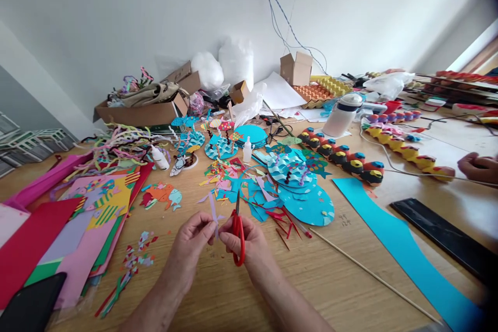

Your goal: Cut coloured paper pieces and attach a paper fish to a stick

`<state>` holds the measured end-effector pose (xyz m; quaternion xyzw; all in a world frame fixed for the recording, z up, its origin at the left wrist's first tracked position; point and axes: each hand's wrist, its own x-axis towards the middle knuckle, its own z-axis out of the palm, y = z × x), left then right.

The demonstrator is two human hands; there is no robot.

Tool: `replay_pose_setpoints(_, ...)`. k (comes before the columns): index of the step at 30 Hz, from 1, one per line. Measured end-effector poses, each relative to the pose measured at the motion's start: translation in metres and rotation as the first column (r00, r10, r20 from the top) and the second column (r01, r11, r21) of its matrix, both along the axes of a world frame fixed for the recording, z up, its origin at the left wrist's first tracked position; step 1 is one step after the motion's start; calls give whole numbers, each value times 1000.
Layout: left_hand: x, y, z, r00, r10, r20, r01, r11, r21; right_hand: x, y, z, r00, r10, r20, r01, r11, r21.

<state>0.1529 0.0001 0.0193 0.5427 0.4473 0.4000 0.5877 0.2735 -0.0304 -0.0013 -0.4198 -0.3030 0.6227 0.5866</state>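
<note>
At the front middle of the table, my left hand (195,229) pinches a thin lilac paper strip (213,208) that stands upright between my hands. Close beside it on the right, my right hand (249,241) is closed around red-handled scissors (238,236), their dark blades pointing up and away from me. The fingertips of my right hand are near the lower end of the strip; whether they touch it is hard to tell. Blue and lilac paper scraps (259,199) lie just beyond the scissors.
Coloured paper sheets (66,238) and a black phone (35,301) lie at left. Paper fish (161,195), a glue bottle (247,150) and blue discs (307,205) lie ahead. A wooden stick (373,274) and blue strip (397,238) are at right, with another person's hand (478,167) beyond.
</note>
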Motion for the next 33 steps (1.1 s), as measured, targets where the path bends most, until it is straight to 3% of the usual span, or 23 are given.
replay_pose_setpoints(14,12,-1,2,999,-31,33,34,995,-94,0,1,2,998,65,-8,-66,996,-58)
replay_pose_setpoints(20,9,8,3,1000,-21,-23,21,1000,-11,-1,2,-2,996,86,-4,-86,994,-72)
replay_pose_setpoints(24,4,13,8,998,-10,57,13,998,-60,0,1,-5,997,77,-4,-77,995,-63)
replay_pose_setpoints(28,0,8,8,986,-86,140,107,983,-151,2,1,-3,998,61,5,-61,998,-35)
replay_pose_setpoints(33,-1,3,2,985,-172,29,175,974,-144,2,2,-2,999,51,14,-51,999,-9)
